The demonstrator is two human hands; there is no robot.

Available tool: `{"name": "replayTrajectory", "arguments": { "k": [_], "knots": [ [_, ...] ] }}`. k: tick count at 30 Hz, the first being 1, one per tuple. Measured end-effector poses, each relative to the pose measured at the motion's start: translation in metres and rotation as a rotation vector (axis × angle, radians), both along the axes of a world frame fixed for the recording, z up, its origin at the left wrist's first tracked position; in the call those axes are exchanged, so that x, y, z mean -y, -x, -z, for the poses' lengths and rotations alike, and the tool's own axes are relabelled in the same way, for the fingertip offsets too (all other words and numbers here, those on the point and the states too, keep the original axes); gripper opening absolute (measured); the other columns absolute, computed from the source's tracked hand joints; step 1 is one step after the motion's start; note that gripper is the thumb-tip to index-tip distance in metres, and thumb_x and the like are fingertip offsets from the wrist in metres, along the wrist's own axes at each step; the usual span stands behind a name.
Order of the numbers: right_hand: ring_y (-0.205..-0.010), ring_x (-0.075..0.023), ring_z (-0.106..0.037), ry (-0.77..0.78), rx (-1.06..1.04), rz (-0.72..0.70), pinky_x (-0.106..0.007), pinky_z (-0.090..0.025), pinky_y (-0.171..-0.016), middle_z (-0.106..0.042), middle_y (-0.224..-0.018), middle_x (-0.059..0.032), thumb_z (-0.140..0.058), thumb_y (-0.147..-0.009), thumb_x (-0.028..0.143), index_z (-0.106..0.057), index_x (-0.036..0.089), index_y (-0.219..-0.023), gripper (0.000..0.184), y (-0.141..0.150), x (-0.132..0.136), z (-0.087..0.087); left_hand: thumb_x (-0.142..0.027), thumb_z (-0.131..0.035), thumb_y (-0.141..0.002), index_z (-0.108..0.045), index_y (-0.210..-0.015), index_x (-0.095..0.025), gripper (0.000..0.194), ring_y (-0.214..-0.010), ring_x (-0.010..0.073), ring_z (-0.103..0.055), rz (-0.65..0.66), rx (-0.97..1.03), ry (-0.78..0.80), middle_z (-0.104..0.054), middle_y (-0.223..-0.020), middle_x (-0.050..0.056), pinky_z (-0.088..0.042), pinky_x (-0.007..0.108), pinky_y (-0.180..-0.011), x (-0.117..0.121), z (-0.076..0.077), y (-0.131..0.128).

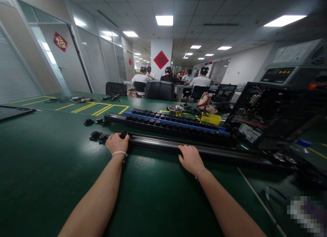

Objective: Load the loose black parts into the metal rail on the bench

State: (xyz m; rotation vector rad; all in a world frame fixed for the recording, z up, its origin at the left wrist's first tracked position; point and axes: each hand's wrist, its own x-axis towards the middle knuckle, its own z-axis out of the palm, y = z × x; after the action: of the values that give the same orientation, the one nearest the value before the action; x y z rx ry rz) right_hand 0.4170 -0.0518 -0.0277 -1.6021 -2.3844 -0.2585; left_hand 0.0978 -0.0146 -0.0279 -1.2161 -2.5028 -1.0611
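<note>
Green matting covers a wide bench [51,169] in a long office with ceiling light panels and glass partitions at 10 o'clock. Nearest, two bare forearms reach out from 6 o'clock. Left hand [117,143] is curled at the left end of a long dark rail [163,145], fingers closed on a small black part [124,135] there. Right hand [190,159] lies palm down on the rail further along, fingers bent over its far edge. Just left of the left hand lie loose black parts [98,137] on the mat. Beyond the rail, at 12 o'clock, run two more rails [173,124] filled with rows of black parts. Behind them stand a metal bowl [175,109], contents unclear, and a yellow bin [211,119]. At 2 o'clock an open black case [268,111] shows wiring. Far off, seated people [200,81] work at tables.
</note>
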Motion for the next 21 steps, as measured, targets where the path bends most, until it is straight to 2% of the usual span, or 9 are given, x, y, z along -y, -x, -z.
{"name": "replayTrajectory", "arguments": {
  "k": [6,13,17,21],
  "knots": [
    [-0.101,-0.0203,-0.047,0.008,-0.008,-0.004,-0.034,-0.028,-0.090,-0.058,-0.104,-0.0084,-0.045,-0.081,0.026,-0.052,0.019,-0.114,0.035,0.000,0.000,0.000,-0.047,-0.054,-0.069,-0.063,-0.094,-0.021,0.036,-0.119,0.0272,-0.040,-0.044,0.036,-0.032,-0.061,-0.109,0.012,-0.026,0.045,-0.098,-0.003,0.005,0.005],
    [-0.100,-0.0198,-0.048,0.011,-0.017,-0.012,-0.033,-0.028,-0.091,-0.058,-0.104,-0.0079,-0.045,-0.081,0.026,-0.053,0.018,-0.114,0.035,-0.001,0.000,-0.001,-0.048,-0.052,-0.070,-0.063,-0.091,-0.022,0.035,-0.122,0.0296,-0.036,-0.026,0.064,-0.044,-0.062,-0.107,0.012,-0.017,0.052,-0.101,-0.006,0.011,0.016],
    [-0.099,-0.0195,-0.048,0.005,0.003,-0.009,-0.033,-0.028,-0.091,-0.058,-0.103,-0.0081,-0.045,-0.081,0.026,-0.052,0.019,-0.114,0.034,-0.001,0.000,0.000,-0.048,-0.052,-0.071,-0.063,-0.093,-0.023,0.035,-0.122,0.0309,-0.036,-0.030,0.085,-0.031,-0.062,-0.108,0.012,-0.018,0.054,-0.100,-0.006,0.010,0.020],
    [-0.099,-0.0193,-0.048,-0.001,0.007,-0.012,-0.033,-0.028,-0.091,-0.058,-0.103,-0.0080,-0.045,-0.081,0.026,-0.052,0.019,-0.113,0.033,-0.001,0.000,0.001,-0.047,-0.052,-0.071,-0.062,-0.096,-0.023,0.037,-0.118,0.0310,-0.041,-0.057,0.088,-0.019,-0.062,-0.109,0.012,-0.026,0.051,-0.096,-0.005,0.007,0.023]
  ]
}}
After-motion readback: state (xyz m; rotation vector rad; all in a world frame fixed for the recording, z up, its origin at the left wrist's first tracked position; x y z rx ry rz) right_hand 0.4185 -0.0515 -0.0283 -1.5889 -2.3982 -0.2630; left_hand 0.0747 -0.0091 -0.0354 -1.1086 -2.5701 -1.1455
